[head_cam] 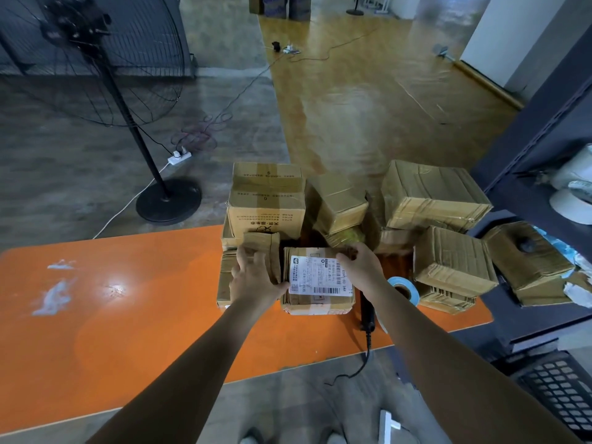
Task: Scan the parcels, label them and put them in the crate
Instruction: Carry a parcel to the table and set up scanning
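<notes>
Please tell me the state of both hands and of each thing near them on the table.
labelled parcel: closed, label on top, flat on the orange table.
left hand: grips the small parcel.
right hand: grips the labelled parcel's far corner.
scanner: lying on the table, not held.
blue roll: lying flat, not held.

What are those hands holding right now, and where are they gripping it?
The labelled parcel: the left hand grips its left edge, the right hand its far right corner.
</notes>
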`<action>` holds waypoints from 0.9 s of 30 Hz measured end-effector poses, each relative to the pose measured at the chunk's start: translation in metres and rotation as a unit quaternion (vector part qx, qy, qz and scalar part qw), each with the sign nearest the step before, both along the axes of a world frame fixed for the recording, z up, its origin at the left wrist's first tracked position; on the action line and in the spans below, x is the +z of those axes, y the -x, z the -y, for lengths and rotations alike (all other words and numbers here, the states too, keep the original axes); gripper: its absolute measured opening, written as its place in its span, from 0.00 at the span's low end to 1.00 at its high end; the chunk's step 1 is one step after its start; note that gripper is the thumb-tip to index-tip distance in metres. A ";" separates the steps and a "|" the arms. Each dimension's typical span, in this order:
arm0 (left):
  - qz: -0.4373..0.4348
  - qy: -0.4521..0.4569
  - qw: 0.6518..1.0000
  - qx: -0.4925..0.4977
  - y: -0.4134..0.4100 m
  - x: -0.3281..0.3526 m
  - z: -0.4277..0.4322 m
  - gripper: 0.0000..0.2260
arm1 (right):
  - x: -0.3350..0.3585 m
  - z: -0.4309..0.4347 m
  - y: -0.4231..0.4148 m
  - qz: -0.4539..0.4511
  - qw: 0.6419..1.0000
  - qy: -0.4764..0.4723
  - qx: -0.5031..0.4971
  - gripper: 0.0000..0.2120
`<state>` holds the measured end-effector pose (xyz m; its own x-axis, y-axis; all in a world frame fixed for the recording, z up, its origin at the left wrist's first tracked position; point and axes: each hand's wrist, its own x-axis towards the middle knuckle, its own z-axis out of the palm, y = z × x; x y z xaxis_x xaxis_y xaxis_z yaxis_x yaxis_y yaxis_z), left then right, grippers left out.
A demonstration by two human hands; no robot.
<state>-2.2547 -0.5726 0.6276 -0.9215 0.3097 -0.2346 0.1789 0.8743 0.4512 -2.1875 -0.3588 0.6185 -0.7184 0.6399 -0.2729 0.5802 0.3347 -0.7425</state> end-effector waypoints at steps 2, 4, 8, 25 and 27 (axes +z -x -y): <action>-0.005 -0.011 1.000 0.007 0.003 0.001 0.002 0.35 | 0.000 0.001 0.002 0.002 1.000 -0.021 -0.001 0.18; -0.008 -0.014 1.000 0.010 0.006 0.000 0.006 0.35 | 0.000 0.002 0.004 0.003 0.999 -0.044 -0.001 0.18; -0.001 -0.023 1.000 0.019 0.012 -0.002 0.013 0.36 | -0.002 0.003 0.006 -0.003 0.998 -0.058 -0.014 0.15; -0.028 -0.049 0.996 -0.063 -0.006 0.006 -0.001 0.27 | 0.014 -0.013 -0.027 0.008 0.997 -0.059 -0.057 0.11; -0.037 -0.069 0.995 -0.069 -0.009 0.006 -0.007 0.25 | 0.016 -0.017 -0.035 0.004 0.997 -0.056 -0.055 0.09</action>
